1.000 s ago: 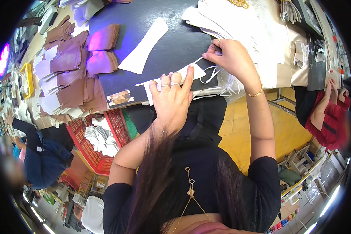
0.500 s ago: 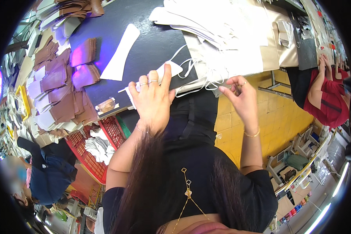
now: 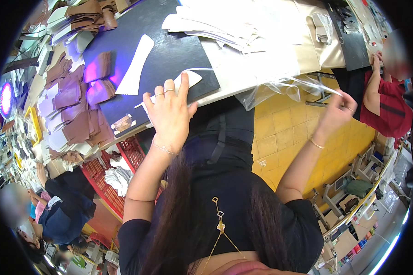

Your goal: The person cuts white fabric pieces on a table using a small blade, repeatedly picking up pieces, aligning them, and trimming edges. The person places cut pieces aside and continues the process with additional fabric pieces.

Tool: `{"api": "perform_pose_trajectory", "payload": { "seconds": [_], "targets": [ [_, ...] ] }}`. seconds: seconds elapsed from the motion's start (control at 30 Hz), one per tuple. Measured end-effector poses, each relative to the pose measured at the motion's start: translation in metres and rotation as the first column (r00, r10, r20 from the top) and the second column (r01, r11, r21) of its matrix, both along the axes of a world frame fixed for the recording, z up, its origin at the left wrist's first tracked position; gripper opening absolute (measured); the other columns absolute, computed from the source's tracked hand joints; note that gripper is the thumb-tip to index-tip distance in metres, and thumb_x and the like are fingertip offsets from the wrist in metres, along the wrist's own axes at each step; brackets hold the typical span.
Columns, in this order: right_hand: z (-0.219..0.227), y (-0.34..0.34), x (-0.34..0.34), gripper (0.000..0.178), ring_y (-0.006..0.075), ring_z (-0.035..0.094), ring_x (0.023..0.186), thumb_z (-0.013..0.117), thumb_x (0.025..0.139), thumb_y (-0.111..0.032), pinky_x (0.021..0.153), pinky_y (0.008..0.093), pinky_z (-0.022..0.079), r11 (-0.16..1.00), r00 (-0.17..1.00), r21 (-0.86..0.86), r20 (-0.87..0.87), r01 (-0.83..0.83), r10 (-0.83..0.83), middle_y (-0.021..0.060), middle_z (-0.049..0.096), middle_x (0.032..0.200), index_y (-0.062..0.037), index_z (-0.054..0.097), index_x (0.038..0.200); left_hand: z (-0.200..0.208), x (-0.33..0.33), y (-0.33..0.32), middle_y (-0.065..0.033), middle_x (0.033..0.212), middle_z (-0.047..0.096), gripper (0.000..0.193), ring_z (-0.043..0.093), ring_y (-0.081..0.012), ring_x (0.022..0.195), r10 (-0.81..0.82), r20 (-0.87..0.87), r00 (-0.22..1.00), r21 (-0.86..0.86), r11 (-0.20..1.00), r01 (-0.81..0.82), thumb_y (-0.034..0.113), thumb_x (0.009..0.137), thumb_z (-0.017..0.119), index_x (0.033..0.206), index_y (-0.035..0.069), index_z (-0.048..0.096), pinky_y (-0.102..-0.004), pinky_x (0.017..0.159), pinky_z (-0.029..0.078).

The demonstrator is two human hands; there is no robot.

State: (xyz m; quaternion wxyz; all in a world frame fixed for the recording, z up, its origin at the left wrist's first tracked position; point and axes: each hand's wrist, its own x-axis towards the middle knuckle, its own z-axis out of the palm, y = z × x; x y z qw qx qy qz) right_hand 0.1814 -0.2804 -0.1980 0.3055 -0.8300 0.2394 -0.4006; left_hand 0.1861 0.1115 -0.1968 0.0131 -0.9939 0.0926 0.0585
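Note:
My left hand lies spread flat on a white cut piece at the front edge of the dark cutting board. Most of that piece is hidden beneath the palm and fingers. Out to the right, beyond the table edge, my right hand pinches a thin white strip. Loose loops of the strip trail back toward the table, blurred by motion. A second white piece, long and flared at one end, rests on the board farther up.
Brown and white cut pieces are stacked at the left. A pile of white pieces lies at the back. Clear plastic hangs off the front edge. Below stands a red basket holding white material. A person in red is at the right.
My right hand has swung out to the right with the strip, drawing its tangled loops off the table edge. My left hand still presses on the white piece.

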Motion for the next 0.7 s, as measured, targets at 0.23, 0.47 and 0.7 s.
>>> {"api": "perform_pose_trajectory", "payload": {
  "seconds": [0.23, 0.47, 0.7],
  "targets": [
    [0.069, -0.208, -0.108, 0.015, 0.0074, 0.04, 0.047, 0.068, 0.098, -0.015, 0.039, 0.0266, 0.03, 0.819, 0.939, 0.545, 0.154, 0.178, -0.307, 0.0005, 0.053, 0.072, -0.0043, 0.065, 0.109, 0.001, -0.001, -0.002, -0.0094, 0.119, 0.058, 0.081, 0.059, -0.0291, 0.112, -0.001, 0.016, 1.0, 0.033, 0.999, 0.001, 0.042, 0.08, 0.082, 0.151, 0.022, 0.048, -0.0561, 0.1, 0.042],
    [0.115, -0.399, -0.272, 0.026, 0.0101, 0.033, 0.045, 0.065, 0.101, -0.021, 0.042, 0.0269, 0.029, 0.569, 0.864, 0.812, 0.186, 0.134, -0.469, -0.0024, 0.045, 0.061, -0.011, 0.052, 0.081, 0.0, -0.002, -0.002, -0.0106, 0.124, 0.058, 0.082, 0.058, -0.0297, 0.115, -0.003, 0.012, 1.0, 0.058, 0.998, 0.002, 0.042, 0.082, 0.081, 0.154, 0.023, 0.045, -0.057, 0.102, 0.04],
    [0.198, -0.511, -0.401, 0.009, 0.0102, 0.031, 0.047, 0.061, 0.091, -0.006, 0.045, 0.0258, 0.029, 0.65, 0.772, 0.754, 0.358, 0.093, -0.525, -0.0012, 0.04, 0.061, -0.0015, 0.065, 0.097, 0.0, 0.0, -0.005, -0.008, 0.125, 0.058, 0.085, 0.059, -0.027, 0.113, 0.002, -0.002, 1.0, 0.124, 0.992, -0.002, 0.04, 0.08, 0.083, 0.154, 0.022, 0.044, -0.0564, 0.101, 0.04]
  ]
}}
